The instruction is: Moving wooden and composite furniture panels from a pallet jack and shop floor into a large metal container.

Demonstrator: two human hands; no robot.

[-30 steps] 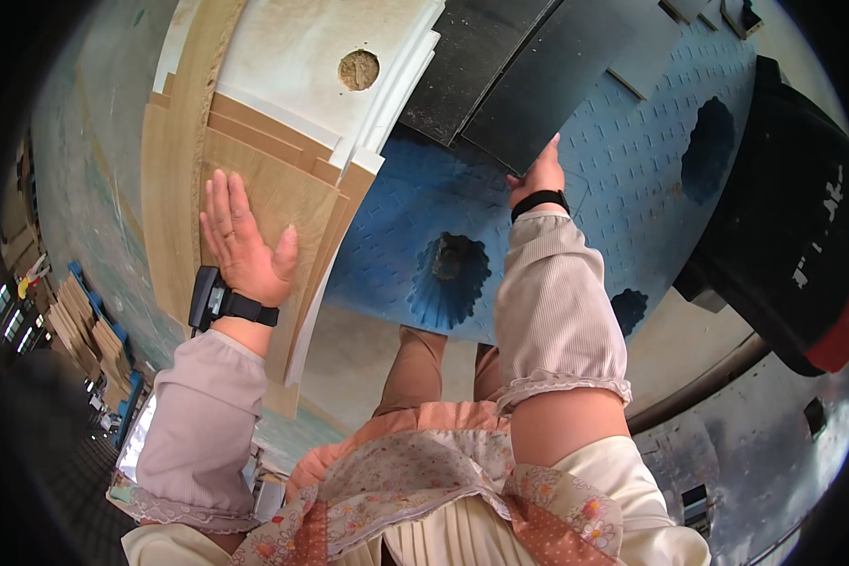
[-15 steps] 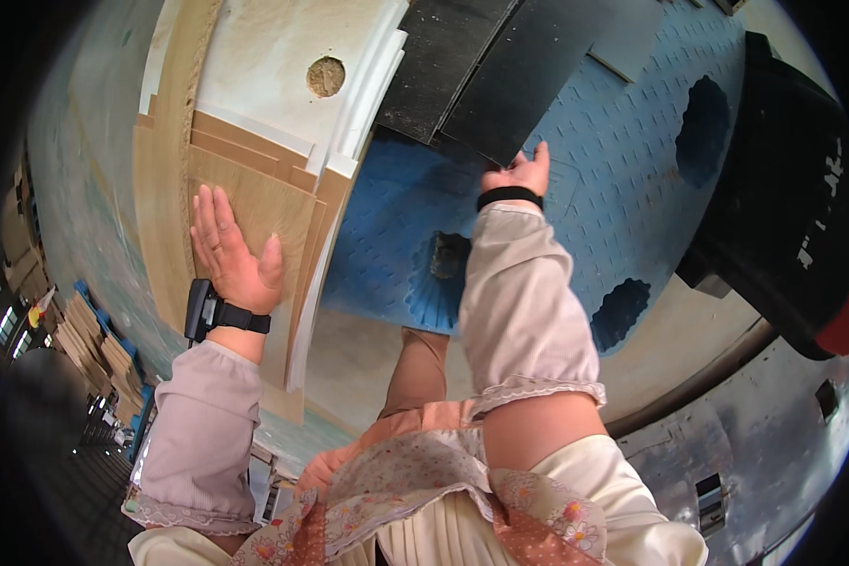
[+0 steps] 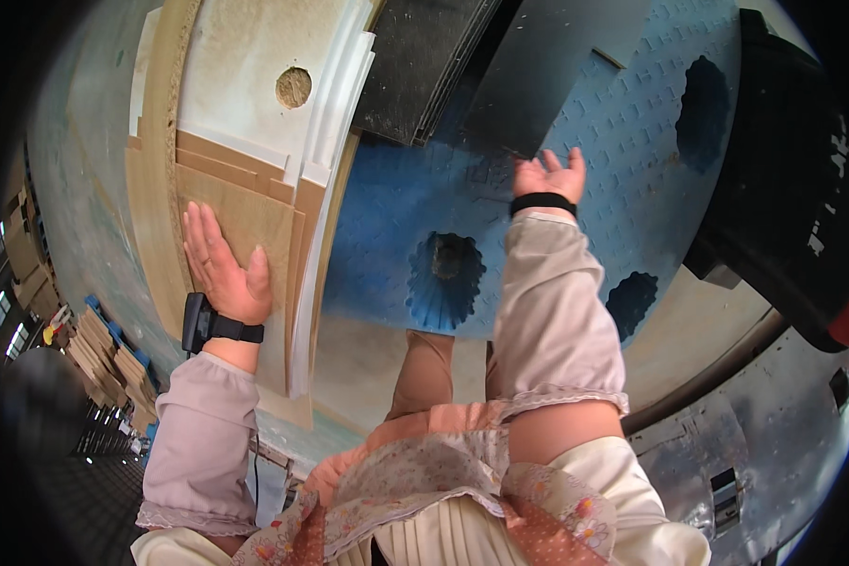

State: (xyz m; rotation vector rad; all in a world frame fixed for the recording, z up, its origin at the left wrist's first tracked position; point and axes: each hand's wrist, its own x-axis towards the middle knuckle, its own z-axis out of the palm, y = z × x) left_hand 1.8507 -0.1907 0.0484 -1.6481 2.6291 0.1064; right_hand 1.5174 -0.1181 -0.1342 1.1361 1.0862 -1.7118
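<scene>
Leftward, at 10 o'clock: wood-grain panel [image 3: 255, 214], long axis roughly 12-to-6, straight-edged | left hand [image 3: 226, 269] laid flat on it, fingers together toward 11, thumb apart | blue embossed surface [image 3: 373, 236] spreading between, scalloped hollow [image 3: 443, 292] | smooth dark panel [image 3: 533, 85] at 1 o'clock, long axis pointing 1 | right hand [image 3: 552, 179] by its near end, fingers loosely spread, contact unclear

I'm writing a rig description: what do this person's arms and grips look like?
The left grip and right grip wear no gloves. Pale pinkish, frill-edged oversleeves cover much of the forearms; the upper sleeves are cream. The left wrist carries a black strap with a boxy black device and thin cable; the right, a black band.
</scene>
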